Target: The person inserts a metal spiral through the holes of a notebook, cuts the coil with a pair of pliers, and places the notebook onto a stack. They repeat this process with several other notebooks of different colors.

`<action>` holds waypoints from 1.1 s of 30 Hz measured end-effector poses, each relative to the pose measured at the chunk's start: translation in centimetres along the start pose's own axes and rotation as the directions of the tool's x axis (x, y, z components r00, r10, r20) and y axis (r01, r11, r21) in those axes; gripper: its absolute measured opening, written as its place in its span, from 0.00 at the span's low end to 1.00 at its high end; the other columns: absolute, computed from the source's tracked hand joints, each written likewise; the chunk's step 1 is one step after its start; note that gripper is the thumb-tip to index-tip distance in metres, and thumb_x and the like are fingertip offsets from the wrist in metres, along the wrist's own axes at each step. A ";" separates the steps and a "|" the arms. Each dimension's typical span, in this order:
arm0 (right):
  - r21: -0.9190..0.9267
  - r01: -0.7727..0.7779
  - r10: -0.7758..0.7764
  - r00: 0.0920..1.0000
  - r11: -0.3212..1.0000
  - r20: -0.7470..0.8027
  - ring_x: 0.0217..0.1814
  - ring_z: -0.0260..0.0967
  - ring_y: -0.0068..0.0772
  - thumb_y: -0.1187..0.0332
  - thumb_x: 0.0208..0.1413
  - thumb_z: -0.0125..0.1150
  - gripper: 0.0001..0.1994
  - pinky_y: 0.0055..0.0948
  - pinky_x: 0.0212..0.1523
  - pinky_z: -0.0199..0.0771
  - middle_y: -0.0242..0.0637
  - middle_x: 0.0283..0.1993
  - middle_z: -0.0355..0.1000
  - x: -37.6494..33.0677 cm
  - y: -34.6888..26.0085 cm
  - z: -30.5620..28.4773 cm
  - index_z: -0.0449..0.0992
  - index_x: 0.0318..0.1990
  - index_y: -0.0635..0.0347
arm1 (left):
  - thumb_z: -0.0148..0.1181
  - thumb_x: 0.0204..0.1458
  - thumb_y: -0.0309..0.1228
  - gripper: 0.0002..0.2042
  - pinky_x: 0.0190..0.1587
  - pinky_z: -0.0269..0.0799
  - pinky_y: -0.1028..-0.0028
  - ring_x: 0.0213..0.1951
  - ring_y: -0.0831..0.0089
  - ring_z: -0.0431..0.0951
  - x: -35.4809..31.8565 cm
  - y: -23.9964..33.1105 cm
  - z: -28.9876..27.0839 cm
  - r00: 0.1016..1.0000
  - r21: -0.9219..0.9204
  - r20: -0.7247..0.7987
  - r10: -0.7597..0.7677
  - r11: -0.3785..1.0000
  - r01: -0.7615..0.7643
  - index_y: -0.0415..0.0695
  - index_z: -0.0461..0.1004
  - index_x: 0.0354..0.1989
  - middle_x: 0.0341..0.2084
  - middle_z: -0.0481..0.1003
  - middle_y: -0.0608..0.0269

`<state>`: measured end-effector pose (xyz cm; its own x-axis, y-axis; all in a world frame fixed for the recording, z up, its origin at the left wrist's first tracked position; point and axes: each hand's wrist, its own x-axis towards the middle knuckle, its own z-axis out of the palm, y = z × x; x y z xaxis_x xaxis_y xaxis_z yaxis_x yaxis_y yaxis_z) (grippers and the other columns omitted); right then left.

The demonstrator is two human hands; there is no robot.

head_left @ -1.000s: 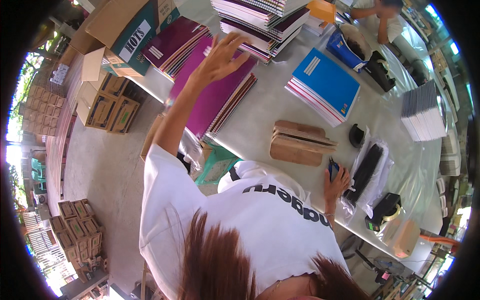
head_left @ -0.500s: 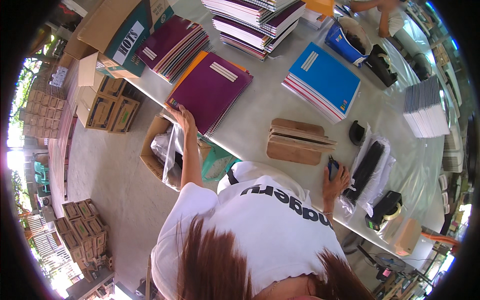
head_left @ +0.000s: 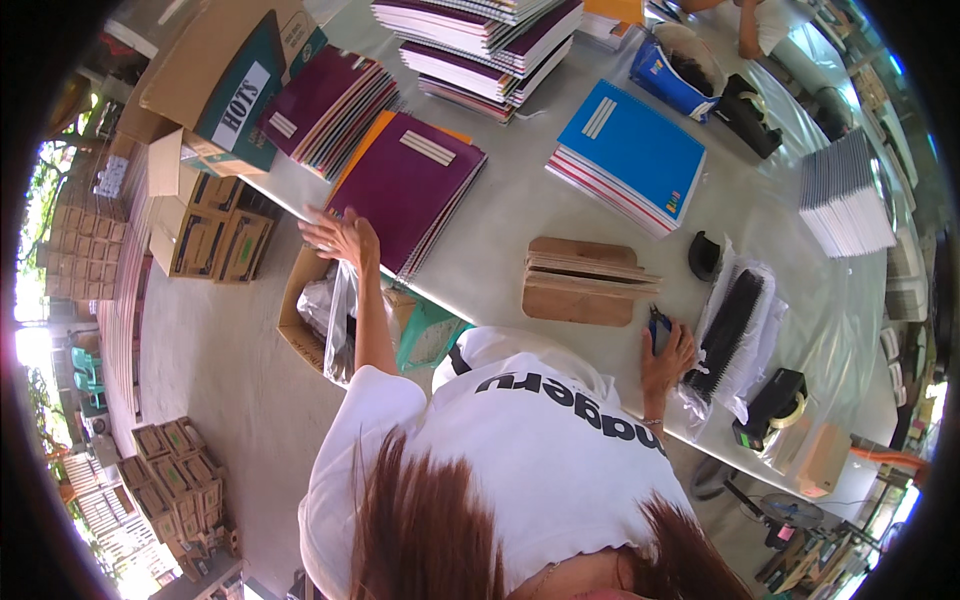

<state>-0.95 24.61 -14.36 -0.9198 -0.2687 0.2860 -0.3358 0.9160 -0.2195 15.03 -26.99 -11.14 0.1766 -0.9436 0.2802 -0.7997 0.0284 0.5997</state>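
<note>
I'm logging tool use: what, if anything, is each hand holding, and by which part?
The right hand appears to hold pliers by their blue handles; the left hand, fingers spread by the purple notebooks, holds nothing.

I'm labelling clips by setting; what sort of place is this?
Probably a notebook-making or packing workshop: piles of spiral notebooks lie on a long table, a black tape dispenser stands near its edge, and cardboard cartons are stacked beyond.

Shirt (head_left: 530, 450): was white and loose
Sleeves (head_left: 362, 430): were short, plain white
Lettering (head_left: 577, 396): ran bold and dark across the front
Hair (head_left: 435, 510): hung long, reddish-brown
Necklace (head_left: 546, 577): was thin
Right hand (head_left: 668, 360): wore a slim bracelet (head_left: 653, 422) at the wrist
</note>
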 end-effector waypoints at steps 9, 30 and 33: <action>0.127 -0.042 0.057 0.992 0.991 -0.115 0.64 0.56 0.50 0.53 0.56 0.60 0.26 0.49 0.63 0.51 0.44 0.58 0.63 1.1 -2.1 -2.0 0.67 0.58 0.56 | 0.58 0.33 0.75 0.59 0.66 0.27 0.35 0.72 0.48 0.41 4.6 6.8 3.5 0.792 0.014 0.387 0.472 0.856 -0.517 0.49 0.50 0.71 0.70 0.42 0.41; 0.411 -0.860 0.047 0.444 0.302 0.895 0.78 0.27 0.48 0.54 0.54 0.57 0.49 0.46 0.75 0.35 0.50 0.76 0.28 11.3 -43.9 8.0 0.28 0.71 0.63 | 0.57 0.53 0.55 0.36 0.62 0.60 0.67 0.60 0.56 0.68 14.6 6.9 6.2 0.243 -0.505 0.801 0.548 0.835 -0.217 0.38 0.64 0.63 0.57 0.69 0.48; 0.381 -0.878 0.049 0.411 0.289 0.910 0.79 0.25 0.46 0.55 0.54 0.58 0.50 0.46 0.75 0.34 0.49 0.76 0.26 11.8 -44.3 7.9 0.25 0.70 0.62 | 0.55 0.55 0.55 0.36 0.65 0.56 0.67 0.63 0.55 0.64 14.9 7.2 6.8 0.266 -0.460 0.751 0.605 0.767 -0.447 0.40 0.62 0.65 0.60 0.67 0.49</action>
<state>1.46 -21.51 -8.64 -0.5790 -0.3368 -0.7425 0.6335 0.3874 -0.6698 8.04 -43.08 -7.76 -0.8674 -0.4815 -0.1254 -0.4287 0.5952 0.6797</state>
